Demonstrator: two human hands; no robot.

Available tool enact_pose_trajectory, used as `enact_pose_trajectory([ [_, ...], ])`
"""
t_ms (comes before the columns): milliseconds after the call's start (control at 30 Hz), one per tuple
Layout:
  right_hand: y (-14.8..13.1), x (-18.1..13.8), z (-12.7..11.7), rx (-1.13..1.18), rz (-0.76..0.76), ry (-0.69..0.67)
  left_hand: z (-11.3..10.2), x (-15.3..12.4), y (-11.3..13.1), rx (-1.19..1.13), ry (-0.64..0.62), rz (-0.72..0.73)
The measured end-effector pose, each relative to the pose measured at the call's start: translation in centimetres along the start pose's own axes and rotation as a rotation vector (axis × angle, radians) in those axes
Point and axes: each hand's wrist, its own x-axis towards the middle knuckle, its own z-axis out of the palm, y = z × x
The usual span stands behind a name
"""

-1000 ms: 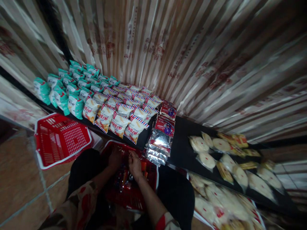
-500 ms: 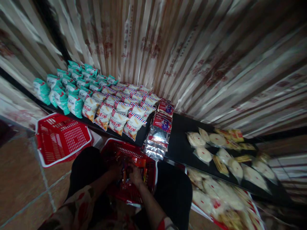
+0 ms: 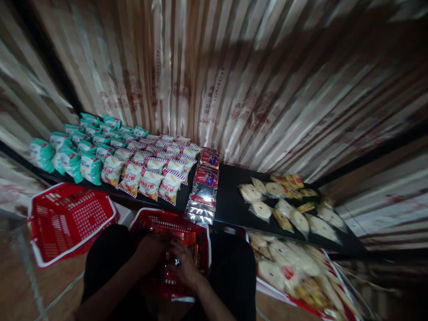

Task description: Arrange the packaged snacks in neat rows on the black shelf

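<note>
Between my knees stands a red plastic basket (image 3: 207, 249) with a white rim, holding shiny red packets (image 3: 191, 238). Both of my hands are down inside it. My left hand (image 3: 152, 252) is at the basket's left side, its fingers dark and hidden among the packets. Beside it, my right hand (image 3: 183, 261) has its fingers and thumb apart over the packets, with a glossy wrapper showing between them. Just beyond the basket, a row of silver-and-red packets (image 3: 204, 189) lies overlapping on the black shelf (image 3: 229, 196).
White snack bags (image 3: 150, 183) and teal snack bags (image 3: 90, 169) stand in rows on the shelf's left. Flat pale packs (image 3: 261, 209) lie at right. An empty red basket (image 3: 72, 223) sits on the floor at left; a filled basket (image 3: 284, 267) is below the shelf at right.
The view has shifted, so the shelf goods appear lower and farther left. My right hand's fingers look more spread, and my left hand sits farther left in the basket.
</note>
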Motion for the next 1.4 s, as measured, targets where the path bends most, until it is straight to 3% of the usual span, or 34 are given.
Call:
enact_pose_trajectory([
  [100, -1.5, -1.3, -1.1, -0.013, 0.021, 0.143, -2.5, -1.0, 1.2, 0.013, 0.057, 0.074],
  [233, -3.1, -2.8, -3.7, -0.096, -0.041, 0.339, -4.0, -1.9, 2.4, 0.072, 0.118, 0.151],
  [300, -3.8, -3.4, -5.2, -0.14, -0.137, 0.305, -4.6, -2.2, 3.1, 0.097, 0.166, 0.224],
  [400, -4.5, -4.1, -7.1, -0.108, -0.218, 0.08, -6.2, -2.4, 4.5, 0.127, 0.221, 0.315],
  [467, -4.6, -4.4, -7.8, -0.026, -0.159, -0.015, -7.7, -2.3, 5.7, 0.18, 0.238, 0.311],
  [533, -4.5, -4.6, -8.3, 0.056, -0.067, 0.013, -9.2, -2.1, 6.7, 0.228, 0.253, 0.309],
  [600, -4.3, -4.8, -8.8, 0.121, -0.021, 0.107, -10.3, -1.7, 7.3, 0.231, 0.363, 0.344],
  [733, -4.4, -4.9, -10.9, 0.309, -0.012, 0.266, -10.8, -0.6, 7.7, 0.106, 0.785, 0.334],
  [833, -4.6, -4.6, -13.0, 0.486, -0.035, 0.359, -9.5, 0.5, 8.0, -0.076, 0.915, 0.234],
  [1033, -4.1, -3.3, -16.2, 0.743, 0.003, 0.463, -6.7, 3.3, 8.5, -0.446, 0.739, 0.174],
  [1233, -3.4, -1.2, -17.9, 0.838, 0.086, 0.624, -5.8, 6.0, 9.2, -0.772, 0.54, 0.137],
  [1400, -2.6, 2.6, -20.0, 0.845, 0.059, 0.746, -6.6, 8.5, 10.0, -0.83, 0.637, 0.112],
])
